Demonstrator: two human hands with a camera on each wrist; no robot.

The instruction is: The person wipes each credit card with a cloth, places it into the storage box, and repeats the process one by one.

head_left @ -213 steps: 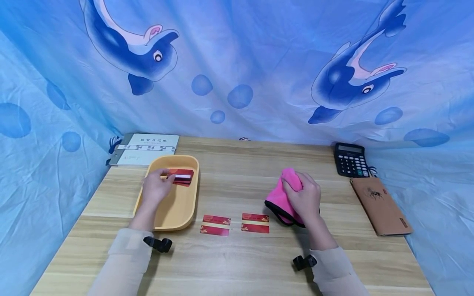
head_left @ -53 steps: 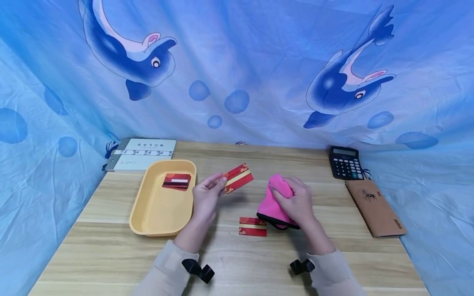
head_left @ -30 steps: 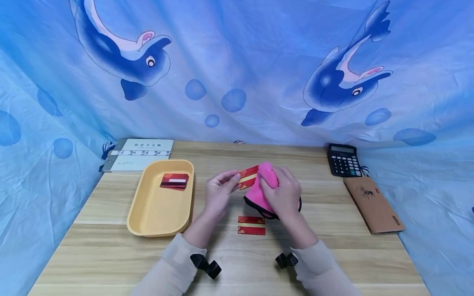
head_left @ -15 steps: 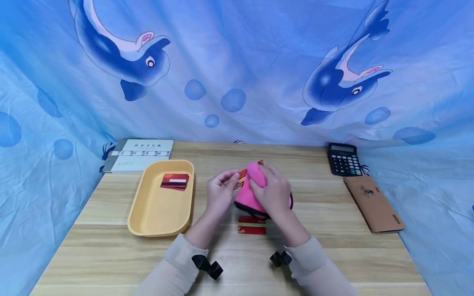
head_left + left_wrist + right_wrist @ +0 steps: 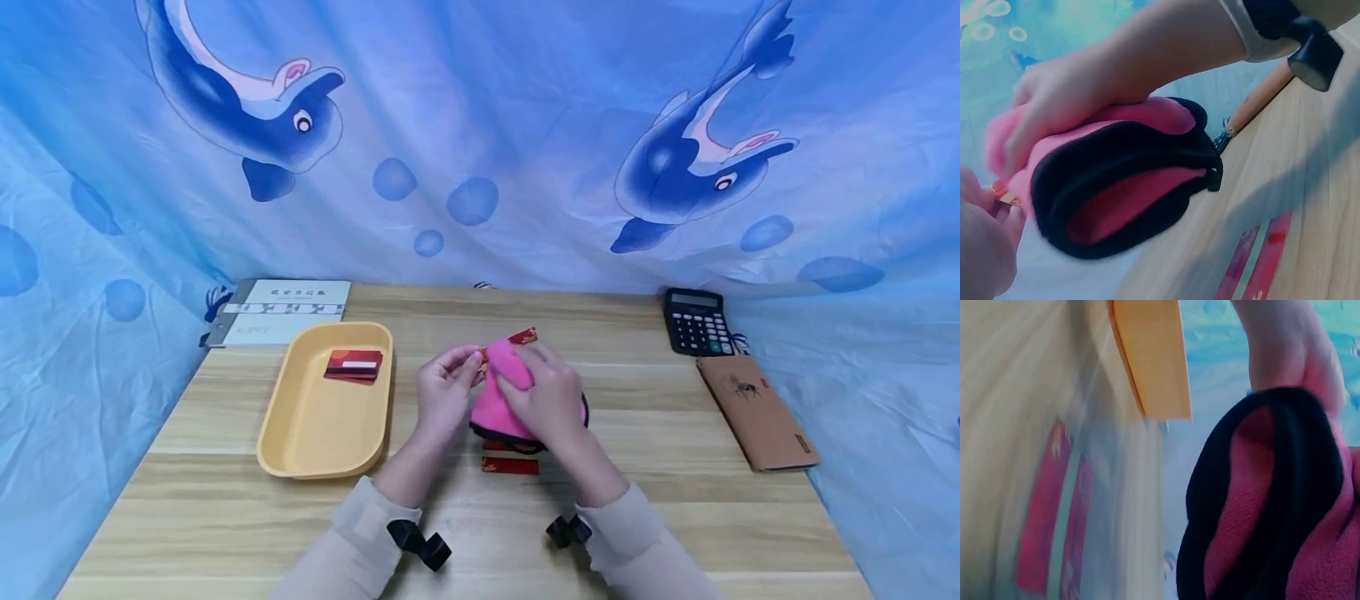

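One card [image 5: 523, 336] occupies the left hand [image 5: 442, 390], one cloth [image 5: 495, 410] the right hand [image 5: 552, 398].

The left hand [image 5: 442, 392] is pinching between thumb [image 5: 468, 372] and fingers [image 5: 453, 357], while the right hand [image 5: 550, 396] is gripping near it. Both forearms [image 5: 405, 473] are reaching forward and slanting inward.

An office-like desk setting (dolphin-print curtain [image 5: 555, 100] behind); calculator [image 5: 697, 322] and ledger [image 5: 292, 323] on a wood-grain tabletop [image 5: 645, 400]
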